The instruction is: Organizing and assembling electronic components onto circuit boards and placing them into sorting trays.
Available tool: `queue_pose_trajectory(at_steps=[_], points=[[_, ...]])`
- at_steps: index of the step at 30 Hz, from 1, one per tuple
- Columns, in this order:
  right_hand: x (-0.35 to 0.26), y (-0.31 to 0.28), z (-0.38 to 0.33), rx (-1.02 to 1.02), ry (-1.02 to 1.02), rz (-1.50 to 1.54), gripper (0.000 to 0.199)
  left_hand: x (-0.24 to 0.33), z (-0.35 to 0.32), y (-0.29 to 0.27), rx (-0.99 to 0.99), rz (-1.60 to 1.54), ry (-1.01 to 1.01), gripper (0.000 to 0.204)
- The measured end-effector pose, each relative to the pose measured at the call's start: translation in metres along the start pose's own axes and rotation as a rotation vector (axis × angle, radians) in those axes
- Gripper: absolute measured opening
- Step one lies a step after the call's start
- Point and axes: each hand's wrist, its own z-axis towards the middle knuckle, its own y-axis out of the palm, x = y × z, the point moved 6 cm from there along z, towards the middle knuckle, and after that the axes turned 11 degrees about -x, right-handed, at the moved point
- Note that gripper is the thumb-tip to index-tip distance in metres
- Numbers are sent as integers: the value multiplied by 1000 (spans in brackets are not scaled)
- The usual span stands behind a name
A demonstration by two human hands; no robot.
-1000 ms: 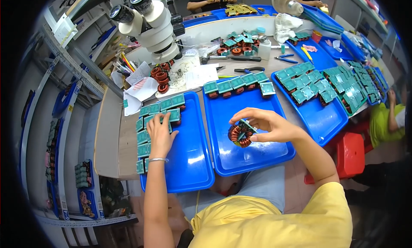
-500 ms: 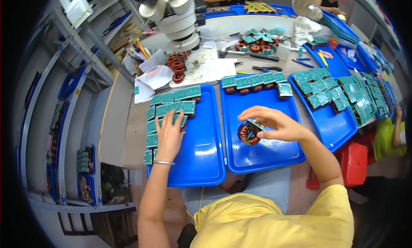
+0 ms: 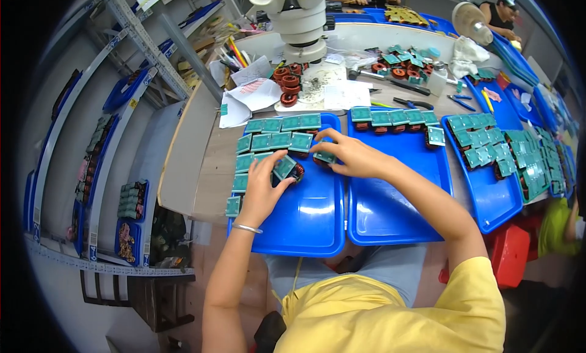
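Observation:
Over the left blue tray (image 3: 293, 231), my left hand (image 3: 264, 185) has its fingers closed on a toroidal coil with a green circuit board (image 3: 285, 167) on top; copper-red winding shows at its right side. My right hand (image 3: 351, 154) reaches in from the right, thumb and fingers around another board-topped coil (image 3: 324, 158) near that tray's right edge. Just behind my hands, rows of similar green-topped coils (image 3: 276, 140) fill the tray's far and left parts. In the right blue tray (image 3: 397, 200), a row of these coils (image 3: 398, 116) lines the far edge.
A microscope (image 3: 300, 23) stands behind the trays, beside loose red coils (image 3: 289, 87) and papers (image 3: 250, 99). Pliers (image 3: 414, 104) and a clear bottle (image 3: 437, 79) lie farther right. Another tray of boards (image 3: 482, 197) sits at right. Shelving (image 3: 131, 151) rises at left; people work across the bench.
My right hand has carried its coil from over the right tray to the left tray. My left hand has moved from the rows onto a coil. The view has shifted.

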Motion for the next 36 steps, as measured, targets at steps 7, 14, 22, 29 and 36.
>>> queue_pose_trajectory(at_steps=[7,14,22,29,36], points=[[-25,33,-2,-199,-36,-135,43,-7,-16,-10,66,-856,-108,57],[-35,18,-13,-27,-77,-225,48,23,-21,14,60,-1835,-84,53],[-78,-36,-23,91,-223,432,43,61,-16,48,-338,-2338,-66,77],[-99,-33,-44,-159,-293,461,52,100,-13,64,-298,-2221,-375,86],[-85,-55,-84,-45,-198,288,50,67,-24,52,-268,-1287,-209,76]])
